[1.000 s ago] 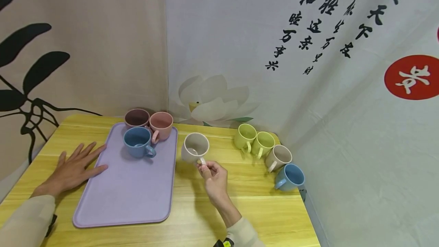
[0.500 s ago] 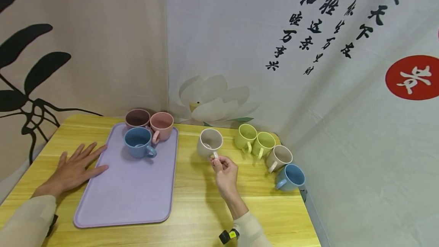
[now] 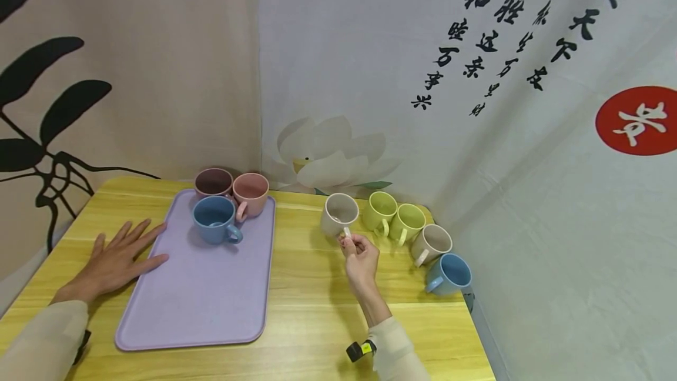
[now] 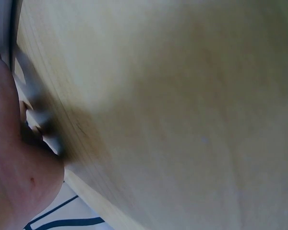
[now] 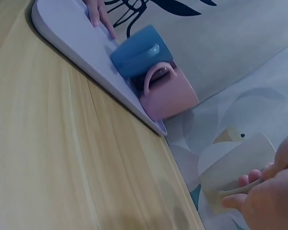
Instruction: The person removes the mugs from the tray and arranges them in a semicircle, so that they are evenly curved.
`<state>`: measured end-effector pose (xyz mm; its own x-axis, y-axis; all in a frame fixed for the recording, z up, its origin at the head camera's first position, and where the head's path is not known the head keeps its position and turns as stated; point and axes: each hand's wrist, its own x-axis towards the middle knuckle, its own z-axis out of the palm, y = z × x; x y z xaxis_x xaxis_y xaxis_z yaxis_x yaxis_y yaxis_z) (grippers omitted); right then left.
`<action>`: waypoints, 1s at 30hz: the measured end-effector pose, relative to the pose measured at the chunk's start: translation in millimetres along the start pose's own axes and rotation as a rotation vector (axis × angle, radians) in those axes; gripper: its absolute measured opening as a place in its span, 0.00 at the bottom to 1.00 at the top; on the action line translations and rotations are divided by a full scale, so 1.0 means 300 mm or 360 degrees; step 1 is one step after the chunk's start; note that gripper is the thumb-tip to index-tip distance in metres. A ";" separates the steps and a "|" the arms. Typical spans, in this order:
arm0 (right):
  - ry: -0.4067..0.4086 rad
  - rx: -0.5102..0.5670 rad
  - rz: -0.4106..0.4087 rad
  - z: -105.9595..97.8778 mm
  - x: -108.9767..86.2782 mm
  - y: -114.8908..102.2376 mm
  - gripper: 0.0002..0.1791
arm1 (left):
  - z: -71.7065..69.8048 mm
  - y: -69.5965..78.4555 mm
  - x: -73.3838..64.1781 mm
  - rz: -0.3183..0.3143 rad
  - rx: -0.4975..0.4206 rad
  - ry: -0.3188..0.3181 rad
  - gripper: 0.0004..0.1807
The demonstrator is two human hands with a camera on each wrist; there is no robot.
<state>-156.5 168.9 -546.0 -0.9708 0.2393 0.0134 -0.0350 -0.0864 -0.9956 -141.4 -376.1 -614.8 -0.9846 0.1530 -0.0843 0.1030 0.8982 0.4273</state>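
Bare surface (image 3: 298,304) separates the lilac tray (image 3: 195,304) from the right hand (image 3: 362,260); green mugs (image 3: 376,222) block the white mug's (image 3: 338,216) right, the printed backdrop (image 3: 338,63) its far side.

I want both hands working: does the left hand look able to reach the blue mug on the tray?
Probably yes: the left hand lies at the edge of the tray, and nothing stands between it and that blue mug.

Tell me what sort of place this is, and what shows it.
Probably an indoor spot staged for tabletop work, though the wider room is out of view. A printed backdrop hangs behind a wood-grain table, which bears a tray with three mugs.
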 end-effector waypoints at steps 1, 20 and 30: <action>0.0015 -0.0005 -0.0001 -0.002 0.006 0.003 0.07 | 0.000 0.000 0.000 -0.0001 0.0001 -0.0001 0.53; 0.0217 -0.0074 -0.0023 -0.013 0.113 0.042 0.05 | -0.004 0.003 0.000 -0.0027 -0.0013 -0.0027 0.53; 0.0289 -0.0122 0.0027 -0.020 0.159 0.081 0.05 | 0.002 -0.001 0.002 -0.0026 -0.0018 -0.0004 0.53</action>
<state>-202.2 183.9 -570.2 -0.9121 0.4097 -0.0135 0.0061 -0.0194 -0.9998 -141.9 -376.1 -615.5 -0.9857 0.1397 -0.0937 0.0855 0.8958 0.4361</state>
